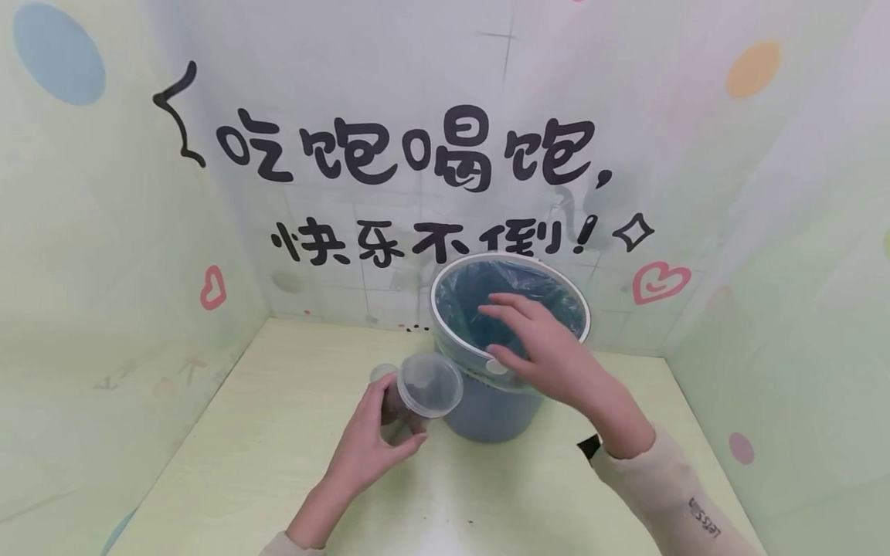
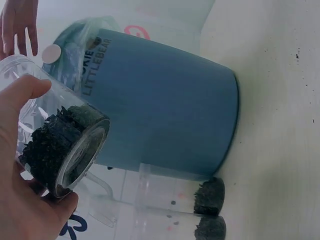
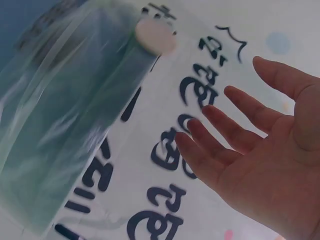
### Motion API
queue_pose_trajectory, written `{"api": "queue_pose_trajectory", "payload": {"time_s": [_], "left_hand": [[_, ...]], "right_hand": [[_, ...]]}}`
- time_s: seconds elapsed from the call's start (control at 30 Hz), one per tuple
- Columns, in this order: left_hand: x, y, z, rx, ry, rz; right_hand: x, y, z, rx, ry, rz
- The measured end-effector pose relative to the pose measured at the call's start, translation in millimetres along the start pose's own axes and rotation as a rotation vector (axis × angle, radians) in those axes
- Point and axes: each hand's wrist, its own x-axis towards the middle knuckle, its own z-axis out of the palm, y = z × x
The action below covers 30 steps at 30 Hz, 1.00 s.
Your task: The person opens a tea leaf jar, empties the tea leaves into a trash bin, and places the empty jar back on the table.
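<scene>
In the head view my left hand (image 1: 365, 452) grips a clear plastic jar (image 1: 433, 386) by its side, thumb and fingers around it. Dark, dry, leaf-like flakes (image 2: 50, 145) lie in the jar's lower part, as the left wrist view shows. The jar tilts beside a blue bin (image 1: 492, 413), its top near the bin's front left. A clear bag (image 1: 559, 289) lines the bin and folds over its pale rim. Above the bin's opening, my right hand (image 1: 549, 351) has its fingers spread and holds nothing; its palm shows in the right wrist view.
Behind the held jar, two more clear jars (image 2: 210, 195) with dark contents stand beside the bin, mostly hidden in the head view. The pale tabletop (image 1: 229, 463) has wall sheets (image 1: 334, 69) with printed lettering around it. A small black piece (image 1: 589, 448) shows by the right sleeve.
</scene>
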Motion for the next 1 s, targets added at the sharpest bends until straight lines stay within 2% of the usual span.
{"api": "queue_pose_trajectory", "payload": {"time_s": [0.27,0.5,0.6,0.77,1.0], "left_hand": [[-1.8,17.9,-2.9,0.051,0.023,0.043],[-1.1,26.4,-4.8,0.130,0.070,0.142],[-0.1,28.2,-4.1,0.164,0.097,0.176],[-0.3,29.3,-3.1,0.194,0.123,0.197],[-2.5,31.8,-2.0,0.202,0.105,0.197]], "right_hand": [[2.2,-29,18,0.045,-0.041,-0.083],[-0.2,-45,32,0.059,-0.147,-0.034],[-1.4,-49,35,0.050,-0.166,-0.013],[-2.8,-51,39,0.000,-0.154,-0.007],[-5.0,-50,41,-0.082,-0.105,-0.054]]}}
